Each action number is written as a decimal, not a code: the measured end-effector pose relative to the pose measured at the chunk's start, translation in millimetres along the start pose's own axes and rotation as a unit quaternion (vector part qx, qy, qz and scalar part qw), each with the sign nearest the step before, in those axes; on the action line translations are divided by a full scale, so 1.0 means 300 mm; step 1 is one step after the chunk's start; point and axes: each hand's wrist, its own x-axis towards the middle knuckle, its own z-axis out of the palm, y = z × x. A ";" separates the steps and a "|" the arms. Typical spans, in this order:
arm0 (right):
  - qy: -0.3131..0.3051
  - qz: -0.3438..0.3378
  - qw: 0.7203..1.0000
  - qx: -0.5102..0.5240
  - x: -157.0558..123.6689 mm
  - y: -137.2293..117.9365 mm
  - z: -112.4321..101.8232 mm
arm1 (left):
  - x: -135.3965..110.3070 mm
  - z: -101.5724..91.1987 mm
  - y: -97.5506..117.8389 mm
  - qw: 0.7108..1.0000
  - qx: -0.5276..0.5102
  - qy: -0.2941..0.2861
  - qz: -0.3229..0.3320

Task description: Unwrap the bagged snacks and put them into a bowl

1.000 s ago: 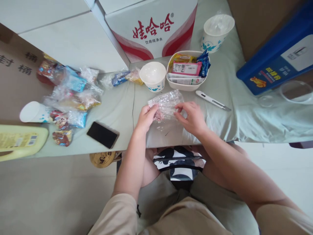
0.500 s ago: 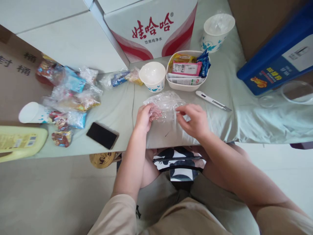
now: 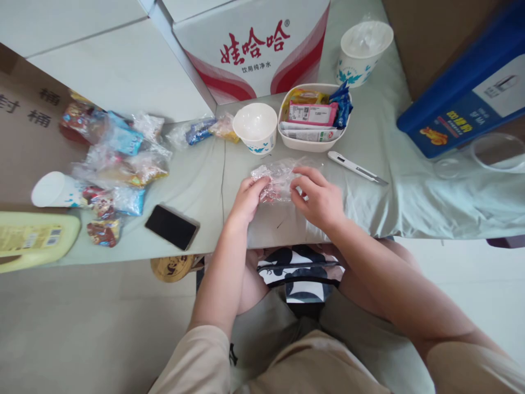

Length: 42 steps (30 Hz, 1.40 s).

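Observation:
A crumpled clear plastic bag is stretched between my two hands, just above the cloth-covered table. My left hand is closed on its left side, with the thumb on top. My right hand pinches the right side, its fingers bent. Something reddish shows through the film near my left fingertips, too unclear to name. Just beyond the bag stand a white paper bowl with a blue leaf print and a white tub packed with wrapped snacks. To the right lies a white utility knife with its blade out.
On the left are a black phone, a heap of bagged snacks, a tipped paper cup and a yellow jug. A printed carton stands behind. At right are another paper cup and a blue container.
The bag is bunched smaller and lies further right. My left hand has shifted slightly right, and my right hand has moved a little left, closer to it.

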 end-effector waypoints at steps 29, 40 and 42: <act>-0.141 -0.084 0.960 0.229 0.013 0.102 -0.088 | 0.006 -0.046 0.046 0.992 -0.109 0.061 0.031; -0.191 0.222 0.885 0.361 0.044 0.052 -0.044 | -0.005 -0.060 0.024 0.994 -0.089 -0.061 0.016; -0.147 0.206 0.920 0.300 0.039 0.054 -0.042 | -0.001 -0.059 0.010 0.994 -0.075 -0.081 0.007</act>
